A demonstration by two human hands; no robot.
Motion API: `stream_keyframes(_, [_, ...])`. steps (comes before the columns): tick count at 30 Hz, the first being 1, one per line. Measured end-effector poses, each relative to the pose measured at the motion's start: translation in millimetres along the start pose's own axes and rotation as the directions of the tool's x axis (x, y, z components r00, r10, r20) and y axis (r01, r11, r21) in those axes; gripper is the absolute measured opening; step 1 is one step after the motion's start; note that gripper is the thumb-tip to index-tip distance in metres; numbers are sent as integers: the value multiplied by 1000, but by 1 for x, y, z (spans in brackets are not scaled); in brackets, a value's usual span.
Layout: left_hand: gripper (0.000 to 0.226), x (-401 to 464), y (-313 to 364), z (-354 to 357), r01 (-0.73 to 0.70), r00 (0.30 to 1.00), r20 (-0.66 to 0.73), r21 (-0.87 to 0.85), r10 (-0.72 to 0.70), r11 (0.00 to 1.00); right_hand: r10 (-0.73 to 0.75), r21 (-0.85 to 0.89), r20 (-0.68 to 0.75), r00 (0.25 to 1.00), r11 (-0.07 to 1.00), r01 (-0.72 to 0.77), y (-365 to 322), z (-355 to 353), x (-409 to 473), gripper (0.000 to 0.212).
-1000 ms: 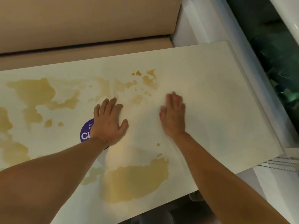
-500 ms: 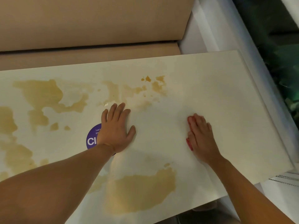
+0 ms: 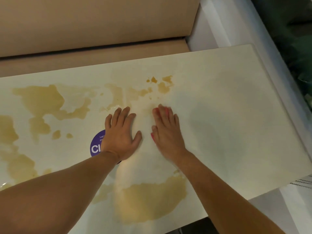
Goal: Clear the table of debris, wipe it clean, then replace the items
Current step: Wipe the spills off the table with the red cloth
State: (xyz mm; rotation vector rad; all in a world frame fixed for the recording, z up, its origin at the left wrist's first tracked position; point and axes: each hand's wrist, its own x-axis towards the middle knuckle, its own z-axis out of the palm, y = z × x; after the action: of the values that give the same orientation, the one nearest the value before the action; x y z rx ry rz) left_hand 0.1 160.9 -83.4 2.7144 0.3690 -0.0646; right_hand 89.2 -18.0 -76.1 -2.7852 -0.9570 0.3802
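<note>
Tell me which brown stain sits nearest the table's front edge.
The big blotch between the forearms, below both hands; the other stains lie farther back or off to the left.

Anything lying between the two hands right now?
No object. In the head view, only a bare strip of the pale sheet separates the left hand from the right hand, both lying flat on it.

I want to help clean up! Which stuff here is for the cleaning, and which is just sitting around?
For the job:
- table with brown spills
- left hand, flat on the table
- right hand, flat on the table

Just there:
- purple sticker
- tan couch
</note>
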Motion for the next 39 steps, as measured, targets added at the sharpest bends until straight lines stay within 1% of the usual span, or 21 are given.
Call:
stream_keyframes(2, [64,0,0,0,-1,1000,-3,-3,1,1000,-82,-8,42,996,997,82,7,4,-37,63])
stream_keyframes(4, [64,0,0,0,0,1000,-9,-6,0,1000,-134,-30,93,987,990,137,31,3,-59,63])
stream_keyframes(6, [63,0,1,-1,3,1000,-8,-10,-3,1000,-109,-69,108,988,991,116,65,-4,-62,64])
stream_keyframes(8, [63,0,0,-1,6,1000,-9,-14,-6,1000,-10,-110,74,997,994,18,102,-15,-48,65])
stream_keyframes(11, [63,-1,1,-1,6,1000,-12,-12,-6,1000,181,-70,-5,983,981,-181,138,-37,-4,60])
stream_keyframes(13, [63,-1,1,-1,4,1000,-10,-9,-4,1000,286,-35,-71,956,957,-289,134,-43,30,57])
stream_keyframes(15, [62,0,1,-1,5,1000,-12,-13,-5,1000,346,-7,-95,933,937,-348,107,-39,56,61])
stream_keyframes(17, [62,0,0,-1,5,1000,-11,-18,-6,1000,274,-1,-103,956,961,-276,68,-27,64,65])
stream_keyframes(19, [62,0,0,-1,6,1000,-11,-21,-6,1000,116,-16,-44,992,993,-117,27,-12,46,64])
stream_keyframes(22, [63,1,-1,0,5,1000,-6,-17,-5,1000,-97,9,46,994,995,97,-4,3,-9,63])
stream_keyframes(25, [62,1,-1,0,0,1000,-2,-4,0,1000,-217,-14,116,969,975,220,13,8,-53,62])
stream_keyframes(27, [62,1,-1,0,0,1000,-8,-1,0,1000,-283,-48,153,947,955,293,38,1,-58,61])
stream_keyframes(28, [64,1,-1,-1,3,1000,-8,-3,-3,1000,-291,-65,158,943,950,304,52,-3,-53,61])
stream_keyframes(29, [66,1,-1,-1,7,1000,-7,-6,-7,1000,-259,-79,139,956,959,272,66,-9,-43,60])
stream_keyframes(30, [70,1,-1,-1,14,1000,-6,-8,-14,1000,-189,-76,106,976,977,197,84,-13,-29,61])
stream_keyframes(32, [75,2,0,-1,30,1000,-6,-9,-30,1000,3,-59,30,1000,998,-1,116,-23,5,60])
stream_keyframes(34, [77,2,0,-1,38,999,-7,-12,-38,999,141,-65,-35,989,988,-143,131,-31,35,59])
stream_keyframes(36, [76,2,0,-1,36,999,-6,-12,-36,999,258,-26,-100,961,965,-262,122,-30,52,56])
stream_keyframes(37, [76,2,0,-1,33,999,-8,-12,-33,999,300,-2,-129,945,953,-303,110,-26,56,57])
stream_keyframes(38, [76,2,0,-1,32,999,-11,-12,-32,999,306,16,-147,940,952,-307,96,-21,56,60])
stream_keyframes(39, [76,2,0,0,31,999,-15,-11,-32,999,276,29,-146,950,961,-274,78,-16,50,63])
